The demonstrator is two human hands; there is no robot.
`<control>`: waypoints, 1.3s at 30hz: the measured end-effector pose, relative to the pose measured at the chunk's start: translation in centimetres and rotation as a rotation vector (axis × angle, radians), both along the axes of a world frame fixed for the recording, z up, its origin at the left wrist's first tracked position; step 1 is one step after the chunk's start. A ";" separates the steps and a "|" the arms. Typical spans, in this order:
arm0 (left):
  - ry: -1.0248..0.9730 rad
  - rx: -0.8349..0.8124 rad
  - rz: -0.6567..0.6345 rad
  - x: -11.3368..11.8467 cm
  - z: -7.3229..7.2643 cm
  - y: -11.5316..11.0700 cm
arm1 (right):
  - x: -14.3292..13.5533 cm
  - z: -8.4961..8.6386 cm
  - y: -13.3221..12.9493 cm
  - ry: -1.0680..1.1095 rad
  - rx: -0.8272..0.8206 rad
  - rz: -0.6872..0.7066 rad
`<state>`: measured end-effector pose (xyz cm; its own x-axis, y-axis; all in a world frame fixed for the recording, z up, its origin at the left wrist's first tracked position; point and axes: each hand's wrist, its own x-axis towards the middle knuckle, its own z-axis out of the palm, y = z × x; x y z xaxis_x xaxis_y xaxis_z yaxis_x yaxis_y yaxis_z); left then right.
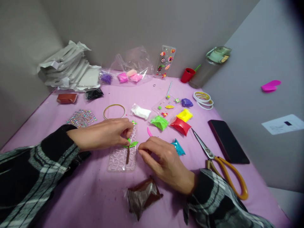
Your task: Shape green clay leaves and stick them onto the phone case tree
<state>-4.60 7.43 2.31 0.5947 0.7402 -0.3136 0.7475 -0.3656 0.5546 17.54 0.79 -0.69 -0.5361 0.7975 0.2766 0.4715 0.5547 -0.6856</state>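
A clear phone case (121, 160) with a wavy texture lies on the table in front of me. On it a thin brown clay strip (128, 155) runs lengthwise, with green clay leaves (133, 144) at its upper end. My left hand (111, 133) reaches over the case, thumb and fingers closed at the leaves. Just right of the case is my right hand (163, 160), its thumb and index finger brought together; anything between them is too small to make out. A pink plastic tool (149, 131) lies beyond the right hand. Below the case sits a packet of brown clay (143, 196).
Scissors (210, 154) and a black phone (228, 142) lie at the right. Clay packets, including red (180, 126) and green (159, 123), sit beyond my hands. Tape rolls (203, 100), a bottle (209, 68) and a red cup (187, 75) stand farther back.
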 end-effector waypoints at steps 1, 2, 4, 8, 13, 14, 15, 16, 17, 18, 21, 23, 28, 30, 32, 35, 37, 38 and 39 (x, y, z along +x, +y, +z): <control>-0.001 -0.002 0.000 0.0 -0.1 0.0 | 0.0 0.0 0.0 -0.002 -0.003 -0.001; -0.003 -0.003 0.001 0.0 -0.1 0.0 | 0.0 0.0 0.0 -0.003 -0.004 -0.002; -0.016 0.004 0.001 -0.1 -0.3 0.0 | 0.0 0.1 0.0 -0.005 -0.008 -0.003; -0.030 0.015 -0.012 -0.2 -0.4 0.1 | 0.0 0.0 0.0 0.002 -0.008 -0.005; -0.014 0.006 -0.006 -0.1 -0.2 0.1 | 0.0 0.1 0.0 0.003 0.002 -0.007; -0.008 0.009 0.000 -0.1 0.0 0.1 | 0.0 0.0 0.0 0.003 0.003 -0.007; 0.000 0.015 0.009 -0.1 0.2 0.1 | 0.1 0.0 0.0 0.004 0.003 -0.007; 0.008 0.024 0.022 -0.2 0.3 0.2 | 0.1 0.0 0.0 0.003 0.003 -0.008; 0.022 0.027 0.033 -0.2 0.5 0.3 | 0.2 0.0 0.0 0.002 0.003 -0.008; 0.026 0.040 0.051 -0.3 0.5 0.4 | 0.3 -0.1 0.0 0.000 0.003 -0.008; 0.020 0.048 0.070 -0.4 0.6 0.6 | 0.3 -0.1 0.0 -0.002 0.002 -0.009; 0.006 0.034 0.072 -0.3 0.6 0.5 | 0.3 -0.1 0.0 0.001 0.010 -0.012; 0.049 0.018 0.077 0.1 0.6 0.2 | 0.3 0.0 0.0 -0.007 0.003 -0.013; 0.055 0.039 0.075 0.0 0.5 0.2 | 0.3 0.0 0.0 -0.008 -0.002 -0.016; 0.059 0.060 0.082 0.0 0.5 0.2 | 0.2 0.1 0.0 -0.007 -0.003 -0.019; 0.073 0.059 0.094 -0.1 0.6 0.2 | 0.2 0.0 0.0 -0.004 -0.004 -0.019; 0.073 0.045 0.080 0.0 0.6 0.1 | 0.3 0.0 0.0 -0.003 -0.001 -0.017; 0.071 0.037 0.068 0.1 0.6 0.0 | 0.3 0.0 0.0 -0.003 0.000 -0.018; 0.066 0.031 0.053 0.1 0.6 0.0 | 0.3 0.0 0.0 -0.004 0.002 -0.019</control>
<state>-4.49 7.43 2.86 0.5330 0.7803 -0.3273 0.8010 -0.3407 0.4922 17.81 0.84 -0.68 -0.5218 0.8072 0.2760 0.4848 0.5469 -0.6825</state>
